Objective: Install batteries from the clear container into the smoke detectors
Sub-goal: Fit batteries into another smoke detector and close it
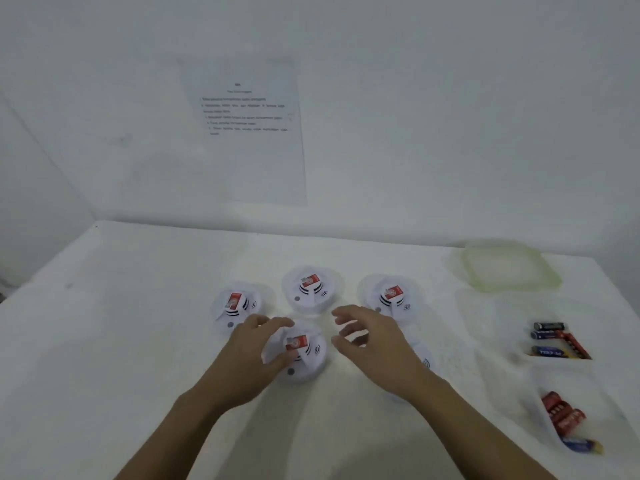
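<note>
Nearest, the left hand (254, 356) curls its fingers round the near smoke detector (306, 353), the right hand (372, 341) hovers with fingers spread and empty, and the batteries (557, 341) lie in the clear container (491, 317) at 3 o'clock, so I judge installing hardly begun.

White smoke detectors (309, 290) (batteries (554, 342) well right)

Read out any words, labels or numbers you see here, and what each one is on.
Printed white paper sheet on the wall: lines too blurred to read.
Red labels on the round white smoke detectors: too small to read.
Blue battery in the clear plastic container: perhaps "CELL", otherwise blurred.
Red batteries: print unreadable.
</note>
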{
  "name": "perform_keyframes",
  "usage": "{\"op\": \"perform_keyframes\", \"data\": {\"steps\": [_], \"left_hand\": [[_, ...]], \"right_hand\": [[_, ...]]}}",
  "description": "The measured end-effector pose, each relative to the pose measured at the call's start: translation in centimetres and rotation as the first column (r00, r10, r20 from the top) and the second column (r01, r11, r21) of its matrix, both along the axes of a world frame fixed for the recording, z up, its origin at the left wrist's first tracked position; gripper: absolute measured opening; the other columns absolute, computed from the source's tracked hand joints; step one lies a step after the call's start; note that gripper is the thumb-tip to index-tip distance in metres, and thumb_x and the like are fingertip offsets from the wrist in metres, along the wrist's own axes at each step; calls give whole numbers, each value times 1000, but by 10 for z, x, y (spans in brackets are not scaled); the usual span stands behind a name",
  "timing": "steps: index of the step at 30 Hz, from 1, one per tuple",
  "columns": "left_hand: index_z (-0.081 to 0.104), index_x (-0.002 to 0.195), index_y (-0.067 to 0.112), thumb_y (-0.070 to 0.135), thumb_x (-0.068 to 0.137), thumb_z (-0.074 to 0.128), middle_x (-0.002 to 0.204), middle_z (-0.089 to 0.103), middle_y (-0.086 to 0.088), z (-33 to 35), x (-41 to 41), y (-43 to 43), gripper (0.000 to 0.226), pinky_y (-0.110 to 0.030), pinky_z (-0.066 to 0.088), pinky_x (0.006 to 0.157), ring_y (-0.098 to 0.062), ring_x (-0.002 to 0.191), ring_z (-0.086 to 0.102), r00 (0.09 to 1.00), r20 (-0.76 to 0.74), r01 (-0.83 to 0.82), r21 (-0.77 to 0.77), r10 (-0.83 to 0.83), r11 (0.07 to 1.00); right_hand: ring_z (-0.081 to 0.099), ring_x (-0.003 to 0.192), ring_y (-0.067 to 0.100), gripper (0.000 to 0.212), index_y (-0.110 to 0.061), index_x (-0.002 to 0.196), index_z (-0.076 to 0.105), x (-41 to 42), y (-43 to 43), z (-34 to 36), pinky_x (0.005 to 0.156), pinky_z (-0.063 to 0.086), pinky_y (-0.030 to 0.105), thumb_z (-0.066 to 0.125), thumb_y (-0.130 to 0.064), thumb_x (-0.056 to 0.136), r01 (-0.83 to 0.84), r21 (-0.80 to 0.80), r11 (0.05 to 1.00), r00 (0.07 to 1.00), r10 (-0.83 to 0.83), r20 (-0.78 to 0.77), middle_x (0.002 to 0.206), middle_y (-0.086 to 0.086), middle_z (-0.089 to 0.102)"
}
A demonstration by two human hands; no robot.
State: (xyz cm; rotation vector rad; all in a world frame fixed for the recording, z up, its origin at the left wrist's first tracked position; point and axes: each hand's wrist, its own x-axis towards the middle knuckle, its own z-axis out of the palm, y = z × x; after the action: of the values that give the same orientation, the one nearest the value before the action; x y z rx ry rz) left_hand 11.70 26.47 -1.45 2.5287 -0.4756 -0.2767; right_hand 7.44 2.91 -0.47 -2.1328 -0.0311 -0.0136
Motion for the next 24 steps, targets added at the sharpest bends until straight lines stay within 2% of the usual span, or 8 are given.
{"op": "perform_keyframes", "data": {"steps": [2,4,7,10,13,18,21,24], "left_hand": [[49,137,40,51,94,60,138,54,11,0,-8,5,46,-35,44,108,-12,127,49,1000,-19,6,-24,-7,1000],[49,131,43,40,96,63,131,60,13,2,-13,4,37,-32,46,106,-8,120,55,998,-38,38,-112,-43,993],[48,122,53,34,92,72,120,61,24,3,-16,3,43,-20,48,98,2,111,57,996,-58,56,-157,-65,986],[55,135,25,26,86,79,122,57,15,1,-14,-1,55,-23,47,100,-7,114,56,997,-54,53,-130,-61,990],[60,127,23,28,83,81,109,59,18,2,-11,-2,49,-31,52,93,-7,103,56,997,-44,53,-133,-60,990],[53,133,38,41,90,71,113,58,12,3,-9,3,47,-26,48,89,-3,106,53,995,-2,97,-134,-99,986],[44,139,46,51,93,62,118,56,15,16,-11,-3,49,-21,48,87,-1,108,53,991,27,132,-149,-129,980],[42,137,51,60,91,57,119,57,21,35,-14,-17,50,-22,52,85,-1,102,59,994,17,113,-247,-112,962]], "right_hand": [[58,109,2,50,-26,137,55,1,11,-5,93,53,22,72,-28,90,-104,-118,988,994,97,-57,129,-8,61],[53,121,11,66,-24,145,47,2,21,-7,103,47,30,74,-30,86,-187,-223,957,980,166,-109,137,-5,55],[50,124,19,69,-16,142,48,7,32,-7,105,43,32,78,-27,80,-230,-289,929,973,210,-101,135,2,54],[47,129,24,78,-10,145,44,7,37,-7,105,39,30,82,-27,80,-248,-292,923,966,214,-144,140,8,53],[48,128,24,84,-11,147,43,7,39,-9,105,41,32,86,-30,77,-233,-273,933,969,197,-152,140,8,54],[60,112,16,74,-17,135,57,-1,28,-3,99,51,36,91,-23,69,-175,-110,978,983,166,-84,126,0,64],[60,116,4,77,-28,135,58,-7,17,3,100,53,30,93,-28,67,-99,76,992,995,101,-20,126,-14,63],[60,120,2,77,-29,136,56,-11,0,16,97,54,24,93,-24,68,-26,271,962,999,33,-22,130,-17,62]]}}
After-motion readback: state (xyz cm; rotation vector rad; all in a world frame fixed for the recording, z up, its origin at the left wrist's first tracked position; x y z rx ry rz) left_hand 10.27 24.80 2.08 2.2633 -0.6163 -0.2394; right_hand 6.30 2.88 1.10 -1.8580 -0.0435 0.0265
